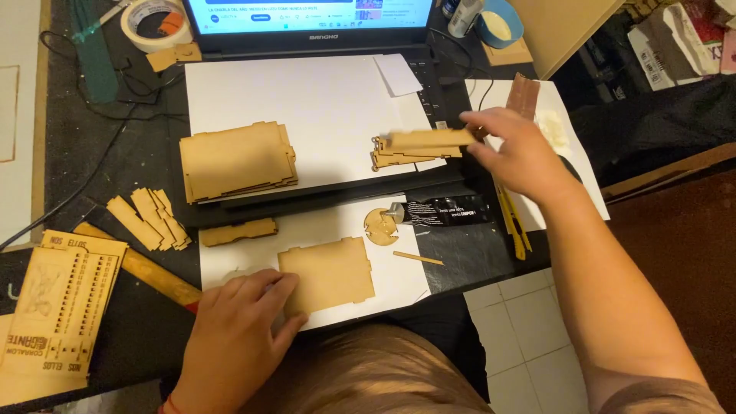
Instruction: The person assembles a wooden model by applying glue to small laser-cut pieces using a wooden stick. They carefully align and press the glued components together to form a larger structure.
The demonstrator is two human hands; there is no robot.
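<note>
Wooden strip (429, 140), a thin laser-cut piece, is pinched at its right end between the fingers of the right hand (517, 153), held level just above a small stack of similar notched pieces (399, 159) on the white sheet (330, 107) that covers the laptop (307, 34). Left hand (238, 330) lies flat, fingers spread, pressing the lower left corner of a flat tabbed panel (327, 274) against the paper on the surface (146, 153). Judging from this, the strip is best kept level and gripped lightly, since thin tabs would snap easily, while the flat hand keeps the panel from sliding. A glue tube (445, 209) lies between the 2 hands, and a larger stack of panels (238, 161) sits well to the left.
</note>
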